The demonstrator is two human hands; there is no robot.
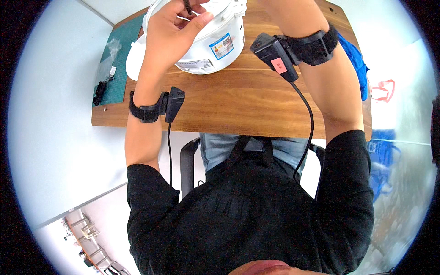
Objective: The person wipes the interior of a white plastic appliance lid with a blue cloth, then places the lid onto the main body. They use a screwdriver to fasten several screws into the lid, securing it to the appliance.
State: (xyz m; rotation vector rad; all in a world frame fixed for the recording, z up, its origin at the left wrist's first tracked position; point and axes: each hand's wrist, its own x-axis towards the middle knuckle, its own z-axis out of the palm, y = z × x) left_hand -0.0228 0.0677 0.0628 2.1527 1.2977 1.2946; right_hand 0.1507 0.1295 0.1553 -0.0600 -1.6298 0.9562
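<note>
Pot point(197, 52) on wooden table point(256, 103), white wall point(55, 105)

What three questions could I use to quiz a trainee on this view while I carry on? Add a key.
1. True or false: the white pot stands to the right of the green mat.
2. Where is the pink label?
A) on the left forearm's device
B) on the right forearm's black device
C) on the wooden table
3. What shows between the fingers of the left hand?

Key:
1. True.
2. B.
3. A thin dark item, cut off by the picture's top edge; its kind cannot be told.
</note>
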